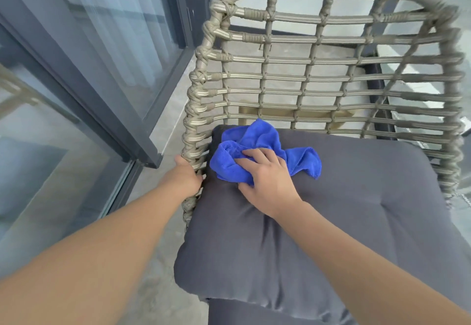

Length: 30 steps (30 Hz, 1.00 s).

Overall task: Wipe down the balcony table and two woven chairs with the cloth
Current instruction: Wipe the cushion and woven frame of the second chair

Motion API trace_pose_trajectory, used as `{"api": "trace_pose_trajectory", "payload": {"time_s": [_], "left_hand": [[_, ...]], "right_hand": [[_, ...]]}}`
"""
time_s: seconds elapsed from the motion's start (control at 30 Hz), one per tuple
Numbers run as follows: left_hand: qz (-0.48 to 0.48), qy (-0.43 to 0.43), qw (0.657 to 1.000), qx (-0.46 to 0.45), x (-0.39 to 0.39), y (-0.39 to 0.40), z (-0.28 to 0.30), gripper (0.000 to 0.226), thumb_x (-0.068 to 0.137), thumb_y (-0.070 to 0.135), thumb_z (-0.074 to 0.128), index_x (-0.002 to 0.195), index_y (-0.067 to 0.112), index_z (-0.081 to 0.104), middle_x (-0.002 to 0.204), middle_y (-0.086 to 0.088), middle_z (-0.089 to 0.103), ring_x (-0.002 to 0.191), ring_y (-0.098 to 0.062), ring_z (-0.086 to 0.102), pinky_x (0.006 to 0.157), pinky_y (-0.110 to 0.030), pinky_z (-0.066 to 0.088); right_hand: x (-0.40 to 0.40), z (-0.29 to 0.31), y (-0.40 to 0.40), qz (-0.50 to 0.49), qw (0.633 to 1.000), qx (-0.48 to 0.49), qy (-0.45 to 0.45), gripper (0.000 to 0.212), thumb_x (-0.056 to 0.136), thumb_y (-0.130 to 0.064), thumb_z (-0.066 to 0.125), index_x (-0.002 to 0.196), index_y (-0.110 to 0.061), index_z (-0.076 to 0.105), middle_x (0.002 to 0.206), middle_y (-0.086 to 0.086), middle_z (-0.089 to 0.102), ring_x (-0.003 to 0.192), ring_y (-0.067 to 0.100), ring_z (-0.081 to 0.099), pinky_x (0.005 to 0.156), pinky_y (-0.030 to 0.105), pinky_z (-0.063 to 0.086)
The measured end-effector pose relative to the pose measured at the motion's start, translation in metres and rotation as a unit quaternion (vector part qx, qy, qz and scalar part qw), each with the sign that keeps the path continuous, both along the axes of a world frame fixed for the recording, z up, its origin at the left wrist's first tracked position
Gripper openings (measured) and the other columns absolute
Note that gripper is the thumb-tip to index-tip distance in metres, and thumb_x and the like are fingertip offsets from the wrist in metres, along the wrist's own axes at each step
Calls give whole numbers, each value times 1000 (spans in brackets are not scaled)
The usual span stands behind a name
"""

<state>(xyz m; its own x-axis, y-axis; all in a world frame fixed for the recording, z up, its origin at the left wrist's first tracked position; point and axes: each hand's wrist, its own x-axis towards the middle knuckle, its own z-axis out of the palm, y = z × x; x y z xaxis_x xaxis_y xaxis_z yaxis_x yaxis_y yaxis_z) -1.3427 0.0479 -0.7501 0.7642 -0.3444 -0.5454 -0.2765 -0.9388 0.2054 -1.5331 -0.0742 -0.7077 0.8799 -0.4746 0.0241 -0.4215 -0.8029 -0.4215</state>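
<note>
A woven chair (328,59) with a taupe rope-wrapped frame fills the view, its dark grey seat cushion (344,210) below the lattice back. A crumpled blue cloth (257,141) lies on the cushion's far left corner. My right hand (267,174) lies on top of the cloth, fingers spread and slightly bent, pressing it onto the cushion. My left hand (187,174) grips the chair's left frame edge, fingers wrapped around the woven rim. The table is out of view.
A dark-framed sliding glass door (84,90) runs along the left, close to the chair. Grey concrete balcony floor (163,222) shows between door and chair. Behind the lattice back are a light wall and a glass panel at the right.
</note>
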Motion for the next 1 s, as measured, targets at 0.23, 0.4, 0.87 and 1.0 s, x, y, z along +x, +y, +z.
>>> {"api": "trace_pose_trajectory", "payload": {"time_s": [0.23, 0.4, 0.87, 1.0], "left_hand": [[-107, -234, 961, -97, -87, 33, 1, 72, 96, 25, 53, 158, 6, 21, 159, -21, 26, 139, -40, 38, 103, -52, 40], [-225, -168, 952, -121, -123, -2, 39, 85, 94, 65, 48, 162, 30, 12, 169, -13, 1, 154, -32, 13, 119, -49, 28], [-266, -2, 960, 87, -142, -62, 36, 129, 76, 79, 65, 159, 31, -21, 164, -17, -30, 151, -49, -18, 117, -70, 15], [-269, 13, 955, 126, -141, -72, 32, 130, 79, 77, 64, 157, 28, -27, 161, -20, -33, 149, -53, -19, 116, -72, 15]], "right_hand": [[-95, -14, -13, 24, 997, -62, -39, 39, 80, -30, 66, 118, -28, 72, 131, -9, 63, 133, 26, 51, 110, 47, 42], [-134, -10, -36, -55, 992, -103, -44, 41, 77, -25, 76, 118, -28, 72, 132, -7, 63, 136, 28, 50, 112, 56, 40], [-121, 24, -52, -219, 966, -29, 132, 98, 73, -70, 68, 152, -21, 36, 165, 9, 26, 151, 35, 25, 113, 49, 38], [-115, 23, -57, -102, 970, -97, 197, 84, 86, -50, 68, 158, -32, 28, 158, -3, 34, 140, 29, 37, 100, 42, 46]]}}
